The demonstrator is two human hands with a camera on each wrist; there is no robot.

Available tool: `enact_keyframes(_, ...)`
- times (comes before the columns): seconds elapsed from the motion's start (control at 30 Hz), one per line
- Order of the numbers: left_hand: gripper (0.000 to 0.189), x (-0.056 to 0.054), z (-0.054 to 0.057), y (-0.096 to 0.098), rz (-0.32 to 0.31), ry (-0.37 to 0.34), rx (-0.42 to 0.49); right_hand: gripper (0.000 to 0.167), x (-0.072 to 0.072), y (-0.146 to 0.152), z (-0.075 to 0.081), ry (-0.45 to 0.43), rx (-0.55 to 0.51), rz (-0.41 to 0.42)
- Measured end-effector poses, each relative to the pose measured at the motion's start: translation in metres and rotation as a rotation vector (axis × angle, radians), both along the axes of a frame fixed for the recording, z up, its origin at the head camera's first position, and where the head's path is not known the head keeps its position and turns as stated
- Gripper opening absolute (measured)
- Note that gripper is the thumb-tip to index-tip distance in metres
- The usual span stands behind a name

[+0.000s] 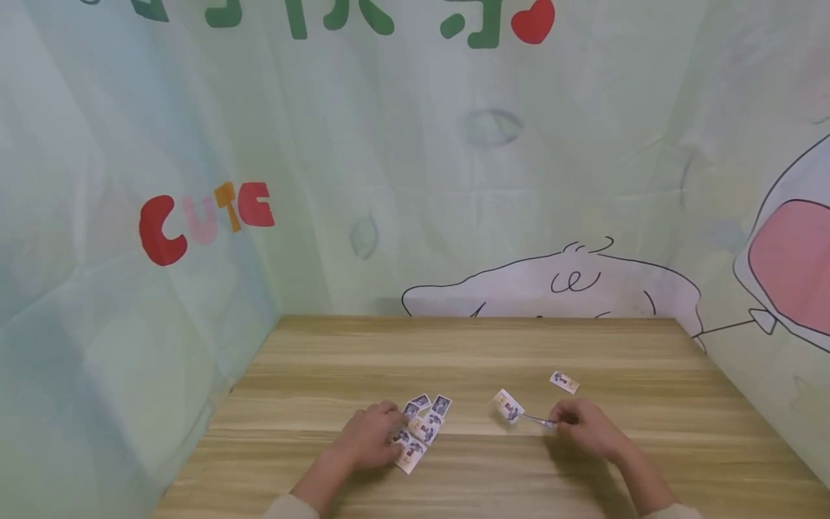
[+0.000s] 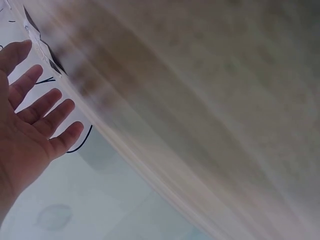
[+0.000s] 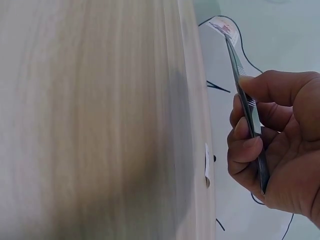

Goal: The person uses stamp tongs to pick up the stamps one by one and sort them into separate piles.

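Observation:
My right hand (image 1: 588, 430) pinches a pair of metal tweezers (image 3: 245, 95) between thumb and fingers. A stamp-like paper piece (image 1: 509, 407) with a white border and a printed picture is gripped in the tips, raised above the table. At the left, several similar stamps (image 1: 411, 458) lie in an overlapping cluster, some with dark pictures, some orange and blue. My left hand (image 1: 371, 437) is beside that cluster, partly covering its left side. Its fingers look spread and relaxed in the left wrist view, and whether they touch the stamps is hard to tell.
One more stamp (image 1: 564, 382) lies by itself on the wooden table (image 1: 480, 346), beyond my right hand. A printed fabric curtain (image 1: 415, 180) stands around the table's back and sides, with a dog drawing and coloured letters.

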State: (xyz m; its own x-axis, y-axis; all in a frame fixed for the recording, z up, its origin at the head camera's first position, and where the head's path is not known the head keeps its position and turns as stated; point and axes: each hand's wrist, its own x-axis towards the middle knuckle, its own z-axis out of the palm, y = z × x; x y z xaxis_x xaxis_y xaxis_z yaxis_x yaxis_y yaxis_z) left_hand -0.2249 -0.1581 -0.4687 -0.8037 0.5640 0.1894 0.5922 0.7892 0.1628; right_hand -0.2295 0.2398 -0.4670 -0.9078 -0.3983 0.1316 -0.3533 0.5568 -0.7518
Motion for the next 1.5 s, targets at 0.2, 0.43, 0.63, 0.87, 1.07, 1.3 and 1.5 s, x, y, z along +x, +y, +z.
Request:
enact_keyframes(0.2,0.037,-0.004,-0.003,0.001,0.013,-0.002,-0.003,0.009,-0.001,0.007,0.003,-0.02,-0.001,-0.026)
enact_keyframes(0.43,0.048,-0.006,-0.003,0.006,0.015,-0.057,-0.007,0.01,-0.006,0.016,0.002,-0.022,-0.017,-0.049)
enact_keyframes(0.63,0.05,-0.007,-0.002,0.009,0.029,-0.074,-0.02,0.01,-0.01,0.024,-0.001,-0.032,-0.036,-0.091)
enact_keyframes(0.87,0.052,-0.008,-0.004,0.009,0.035,-0.083,-0.034,0.01,-0.01,0.033,0.0,-0.05,-0.05,-0.126)
enact_keyframes(1.07,0.052,-0.007,-0.006,0.01,0.028,-0.064,-0.039,0.011,-0.013,0.043,0.003,-0.061,-0.011,-0.185)
enact_keyframes(1.3,0.052,-0.003,-0.004,0.009,0.038,-0.072,-0.019,0.01,-0.016,0.048,0.005,-0.047,-0.006,-0.187)
enact_keyframes(1.5,0.053,-0.007,-0.006,0.009,0.038,-0.097,-0.014,0.008,-0.014,0.058,0.002,-0.037,-0.004,-0.208)
